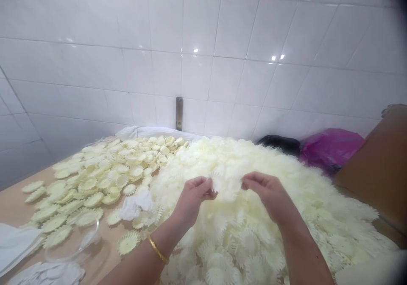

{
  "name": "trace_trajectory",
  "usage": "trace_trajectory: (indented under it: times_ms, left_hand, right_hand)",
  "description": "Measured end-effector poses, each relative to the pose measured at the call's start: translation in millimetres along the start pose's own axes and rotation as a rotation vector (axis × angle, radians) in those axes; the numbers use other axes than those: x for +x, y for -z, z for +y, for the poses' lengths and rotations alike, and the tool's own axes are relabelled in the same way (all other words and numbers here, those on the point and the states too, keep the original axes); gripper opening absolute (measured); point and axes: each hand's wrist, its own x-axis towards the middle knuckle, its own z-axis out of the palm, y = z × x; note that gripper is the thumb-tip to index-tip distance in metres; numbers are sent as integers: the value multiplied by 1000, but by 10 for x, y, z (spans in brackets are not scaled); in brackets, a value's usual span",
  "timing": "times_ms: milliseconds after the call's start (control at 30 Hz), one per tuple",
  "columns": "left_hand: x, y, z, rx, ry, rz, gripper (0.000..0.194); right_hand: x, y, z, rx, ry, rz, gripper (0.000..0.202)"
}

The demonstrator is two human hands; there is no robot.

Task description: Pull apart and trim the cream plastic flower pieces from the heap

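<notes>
My left hand, with a gold bracelet on its wrist, pinches a pale disc with a toothed edge between thumb and fingers. To its right, my right hand is closed in a pinch, fingertips pointing toward the left hand. Whatever it holds blends into the pale background and cannot be made out. Both hands are above a large heap of thin, cream-white, fringed discs. Left of the heap lie many thicker yellowish discs with notched rims, some stacked; a single one lies near my left forearm.
Crumpled white tissue, a clear plastic ring and white sheets lie on the tan table. Behind rises a tiled wall with a metal strip. At right are a black object, a magenta bag and a brown box-like surface.
</notes>
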Motion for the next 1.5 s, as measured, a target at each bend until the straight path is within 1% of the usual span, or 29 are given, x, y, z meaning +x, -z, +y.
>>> trace_trajectory:
  times_ms: [67,100,167,233,300,400,433,467,500,600,700,767,867,1033,1133,1200,1300,1400,1500]
  left_hand:
    - [-3,-16,-3,-3,15,-6,25]
    - [-5,-23,-3,-7,17,-8,23]
    - [-12,-33,2,-19,17,-5,19]
    - [-18,-37,8,-37,19,6,17]
    - [-26,-37,9,-58,15,7,16]
    - [-35,-41,3,-53,14,0,16]
    - [-37,-44,-1,-41,18,-1,17]
    - [-39,-46,-5,-27,21,-3,18]
    - [-40,-49,-10,-15,21,-4,19]
    - [-44,-53,-29,4,7,-15,24]
    - [-45,-53,-44,1,-3,-39,26]
    - [-42,-52,-49,-11,-11,-48,27]
    - [-31,-49,-52,-9,-22,-39,28]
    - [-29,-50,-51,58,-18,-10,28]
    - [-41,-57,-44,113,-41,-38,28]
    - [-48,-65,-40,134,-45,-62,30]
    - [-55,-79,-35,136,-25,-82,34]
    - [-63,-93,-26,143,-7,-98,35]
    - [-73,-103,-17,164,-5,-122,36]
  right_hand:
    - [-34,-11,-65,182,16,-144,17]
    - [-46,-19,-85,241,20,-183,17]
    - [-57,-30,-99,310,14,-206,16]
    - [-53,-36,-86,314,9,-201,16]
    - [-40,-48,-62,253,11,-145,16]
    - [-23,-82,-34,66,21,80,17]
    - [-22,-98,-32,10,30,134,17]
    - [-24,-115,-35,-30,43,153,16]
    - [-29,-133,-42,-52,57,139,16]
    - [-54,-205,-81,-60,101,22,19]
    - [-74,-285,-115,-58,108,-94,23]
    - [-85,-322,-128,-54,115,-143,23]
    - [-106,-343,-144,-69,165,-124,19]
    - [-146,-345,-186,-126,263,-70,10]
    - [-164,-350,-216,-148,306,-130,9]
    - [-174,-353,-226,-183,325,-173,12]
    - [-180,-359,-212,-309,358,-160,16]
    - [-179,-372,-182,-487,429,-132,18]
    - [-181,-387,-164,-635,489,-135,21]
